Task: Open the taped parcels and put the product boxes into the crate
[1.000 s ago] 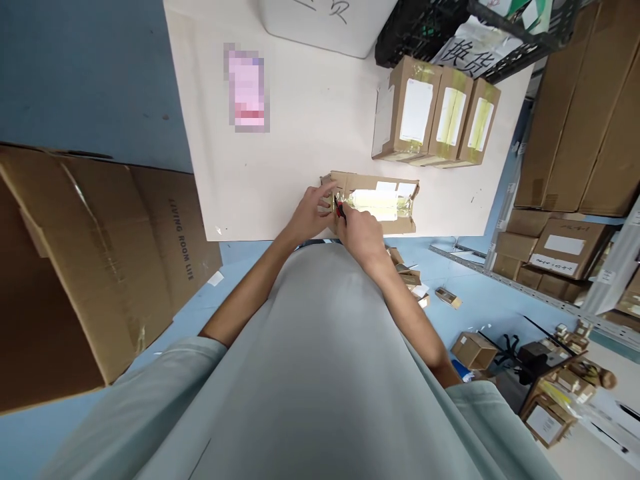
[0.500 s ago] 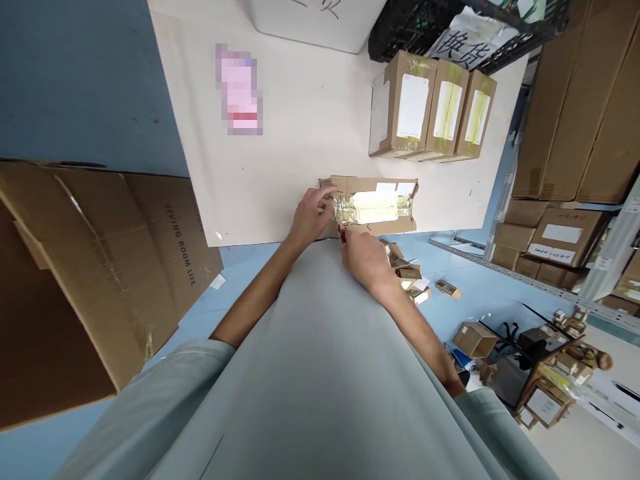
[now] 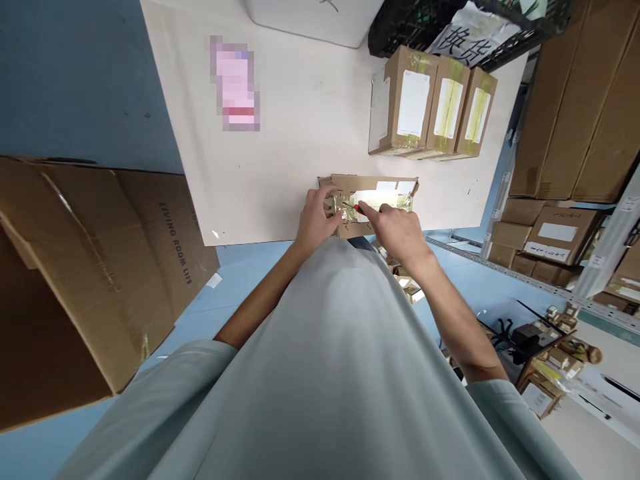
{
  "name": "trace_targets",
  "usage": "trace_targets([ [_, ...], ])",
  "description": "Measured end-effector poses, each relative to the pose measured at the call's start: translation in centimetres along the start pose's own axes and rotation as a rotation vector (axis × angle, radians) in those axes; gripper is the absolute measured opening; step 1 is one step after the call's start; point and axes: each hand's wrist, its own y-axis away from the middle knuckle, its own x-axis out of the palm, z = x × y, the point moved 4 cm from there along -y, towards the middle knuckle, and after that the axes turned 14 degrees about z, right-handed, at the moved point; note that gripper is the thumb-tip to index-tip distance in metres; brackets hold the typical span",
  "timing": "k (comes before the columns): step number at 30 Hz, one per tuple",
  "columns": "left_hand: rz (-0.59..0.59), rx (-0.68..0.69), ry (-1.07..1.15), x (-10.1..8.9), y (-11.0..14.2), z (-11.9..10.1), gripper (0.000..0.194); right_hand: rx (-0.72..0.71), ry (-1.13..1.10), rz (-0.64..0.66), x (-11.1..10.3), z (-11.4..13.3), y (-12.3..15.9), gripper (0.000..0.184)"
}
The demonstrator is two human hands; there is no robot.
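A flat cardboard box (image 3: 357, 230) with clear tape and white labels lies at the near edge of the white table. My left hand (image 3: 316, 219) grips the taped left end of this box, its fingers curled over the side. In my right hand (image 3: 400, 232) is a small utility knife (image 3: 357, 209), mostly hidden by the fingers; a bit of red and a thin blade show. The blade points left and lies over the tape, close to my left fingers. Whether it has gone into the tape I cannot tell.
Three taped cardboard boxes (image 3: 434, 103) stand in a row at the right of the table (image 3: 285, 153). Behind them are a black crate (image 3: 400, 30) and a white bin (image 3: 310, 20). A large open carton (image 3: 145, 260) is at left; shelving with cartons (image 3: 555, 233) is at right.
My right hand has moved from the box's near left corner up and to the right, bringing the knife over the taped top. My left hand stays at the left end, slightly shifted.
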Motion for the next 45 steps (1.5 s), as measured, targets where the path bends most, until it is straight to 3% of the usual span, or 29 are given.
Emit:
trace_targets([
  [7, 0.014, -0.038, -0.024, -0.3, 0.4, -0.8, 0.061, -0.048, 0.309, 0.100, -1.3, 0.0, -1.2, 0.063],
  [15, 0.018, -0.058, -0.081, 0.1, 0.7, -1.6, 0.067, -0.108, 0.386, 0.093, -1.8, -0.1, -2.2, 0.064],
  [22, -0.071, -0.123, -0.091, 0.7, 0.8, -2.3, 0.061, -0.162, 0.443, 0.114, -1.7, 0.5, -4.3, 0.061],
  [29, -0.071, -0.115, -0.105, 0.6, 1.2, -2.2, 0.062, -0.063, 0.452, 0.083, -1.4, -4.5, -2.1, 0.057],
  [34, -0.026, -0.092, -0.133, 0.5, 1.3, -2.3, 0.066, -0.092, 0.350, 0.011, -1.8, -6.1, -0.6, 0.055],
  [40, -0.066, -0.121, -0.362, 0.6, 2.2, -4.2, 0.054, -0.199, 0.212, -0.057, -0.6, -8.2, -1.4, 0.046],
  [45, -0.124, -0.241, -0.552, 1.7, 2.9, -6.2, 0.036, -0.259, 0.131, -0.061, 1.4, -11.0, -3.1, 0.043],
])
